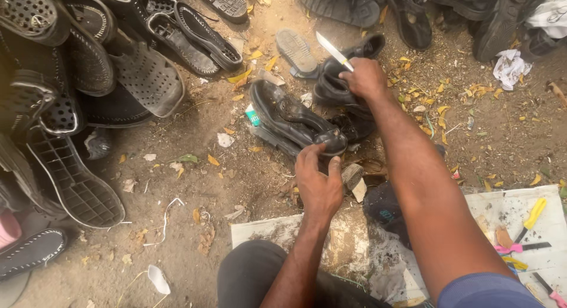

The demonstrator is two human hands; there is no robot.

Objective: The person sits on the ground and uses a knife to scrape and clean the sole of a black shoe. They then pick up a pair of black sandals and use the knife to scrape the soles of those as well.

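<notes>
A: Seen from above: left hand [318,181] gripping the heel end of a worn black shoe [293,120] lying on dusty ground.

B: And the other?

A: Right hand [365,77], just beyond the shoe, closed around a knife [334,51], blade angled up and away.

B: Risks?

A: Likely a slip of the blade toward the left hand, given the shoe's loose hold. Soles [77,184] piled far left of the shoe.
</notes>
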